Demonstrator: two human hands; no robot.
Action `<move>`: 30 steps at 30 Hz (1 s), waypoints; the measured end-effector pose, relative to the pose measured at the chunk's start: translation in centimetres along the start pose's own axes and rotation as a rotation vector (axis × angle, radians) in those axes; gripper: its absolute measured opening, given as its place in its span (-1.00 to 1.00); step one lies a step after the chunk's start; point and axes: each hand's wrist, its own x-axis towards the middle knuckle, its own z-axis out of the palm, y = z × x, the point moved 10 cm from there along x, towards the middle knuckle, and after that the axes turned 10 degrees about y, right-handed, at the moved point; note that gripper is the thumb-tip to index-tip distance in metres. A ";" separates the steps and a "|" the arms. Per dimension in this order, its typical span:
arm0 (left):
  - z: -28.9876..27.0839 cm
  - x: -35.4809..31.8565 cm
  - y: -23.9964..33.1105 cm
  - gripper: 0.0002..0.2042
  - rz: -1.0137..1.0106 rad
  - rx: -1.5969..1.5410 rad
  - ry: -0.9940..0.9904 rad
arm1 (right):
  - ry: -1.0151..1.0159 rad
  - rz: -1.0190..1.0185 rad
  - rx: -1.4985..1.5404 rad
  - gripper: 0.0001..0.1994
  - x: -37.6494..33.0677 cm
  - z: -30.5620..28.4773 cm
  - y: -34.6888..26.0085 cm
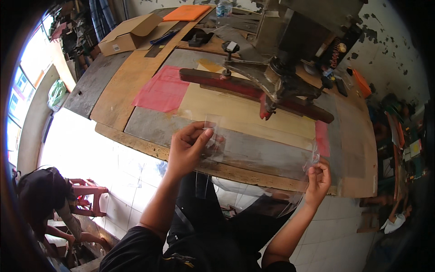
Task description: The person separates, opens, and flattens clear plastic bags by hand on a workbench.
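Note:
My left hand [189, 147] pinches the left end of a clear plastic sheet [263, 156] just above the near edge of the workbench. My right hand [318, 180] grips the same sheet at its right end, low at the bench's front edge. The sheet stretches between the two hands and hangs partly over the edge. Behind it a dark red wooden bar [226, 82] on a metal hinged arm [278, 84] lies across a pale board [240, 113].
The wooden workbench [122, 95] carries a pink sheet [161, 90], a cardboard box [129, 34], an orange folder [186, 12] and a water bottle [223, 9]. A person [45, 195] sits at lower left by a red stool [88, 192]. Clutter lines the right wall.

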 end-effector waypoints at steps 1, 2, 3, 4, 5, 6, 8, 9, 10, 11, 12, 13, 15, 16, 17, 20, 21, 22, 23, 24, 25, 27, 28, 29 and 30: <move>-0.2 0.0 0.1 -0.71 0.006 -0.020 0.000 | -0.010 0.021 0.029 -0.80 -0.1 0.4 0.0; -0.1 0.0 0.1 -0.71 0.012 -0.044 -0.003 | -0.016 0.022 0.033 -0.80 -0.1 0.5 0.0; -0.2 0.0 0.2 -0.71 0.016 -0.080 0.002 | -0.015 0.011 0.024 -0.81 -0.1 0.6 -0.1; -0.3 0.0 0.2 -0.71 0.017 -0.081 0.008 | -0.013 -0.001 0.014 -0.81 -0.1 0.6 -0.2; -0.2 -0.1 0.5 -0.71 0.039 -0.069 -0.012 | -0.017 -0.001 0.014 -0.81 -0.1 0.6 -0.1; -0.1 -0.1 0.8 -0.71 0.061 -0.057 -0.032 | -0.015 0.001 0.013 -0.81 -0.1 0.5 0.0; 0.0 -0.2 1.1 -0.71 0.066 -0.047 -0.036 | -0.016 0.004 0.011 -0.81 -0.1 0.5 0.1; 0.0 -0.2 1.2 -0.71 0.072 -0.035 -0.043 | -0.018 0.005 0.019 -0.81 -0.1 0.6 0.1; -0.1 -0.2 1.2 -0.71 0.071 -0.036 -0.040 | -0.019 0.007 0.027 -0.81 -0.1 0.6 0.1; 0.0 -0.3 1.2 -0.70 0.070 -0.036 -0.046 | -0.022 0.006 0.027 -0.81 -0.1 0.5 0.2; 0.0 -0.3 1.2 -0.69 0.069 -0.035 -0.052 | -0.026 0.015 0.010 -0.81 0.0 0.3 0.4; -0.1 -0.2 1.3 -0.69 0.070 -0.036 -0.050 | -0.030 0.024 -0.006 -0.81 0.0 0.2 0.6; 0.3 -0.3 2.0 -0.69 0.135 -0.066 -0.085 | -0.035 0.002 -0.018 -0.81 -0.2 0.2 0.3; 0.3 -0.3 1.9 -0.69 0.136 -0.067 -0.081 | -0.038 -0.019 -0.030 -0.81 -0.1 0.2 0.0; 0.9 -0.4 1.3 -0.68 0.082 -0.062 -0.134 | -0.044 -0.019 -0.028 -0.81 -0.1 0.5 -0.2; 2.0 -0.6 1.5 -0.68 0.010 0.054 -0.177 | -0.076 -0.102 -0.023 -0.81 -0.1 1.2 -1.4; 2.1 -0.6 1.8 -0.72 -0.032 0.219 -0.170 | -0.068 -0.079 -0.016 -0.80 -0.2 0.9 -1.1; 2.0 -0.7 1.5 -0.74 -0.076 0.384 -0.163 | -0.059 -0.056 -0.009 -0.80 -0.2 0.7 -0.8; 1.8 -0.7 1.3 -0.74 -0.077 0.384 -0.155 | -0.066 -0.056 -0.006 -0.80 -0.2 0.9 -0.9; 1.5 -0.6 1.7 -0.75 0.007 0.402 -0.132 | -0.079 -0.058 -0.004 -0.79 -0.1 1.2 -1.0; 1.3 -0.6 2.2 -0.76 0.090 0.420 -0.110 | -0.092 -0.060 -0.002 -0.78 -0.1 1.4 -1.2; 1.2 -0.7 2.1 -0.77 0.064 0.382 -0.098 | -0.093 -0.057 -0.002 -0.77 -0.1 1.5 -1.2; 1.2 -0.8 2.0 -0.78 0.038 0.344 -0.091 | -0.090 -0.053 -0.003 -0.76 -0.1 1.5 -1.1; 1.2 -0.8 2.2 -0.78 0.039 0.343 -0.089 | -0.092 -0.054 -0.004 -0.76 -0.2 1.4 -1.0; 1.2 -0.8 2.2 -0.78 0.023 0.346 -0.096 | -0.086 -0.059 -0.020 -0.76 -0.2 1.2 -1.0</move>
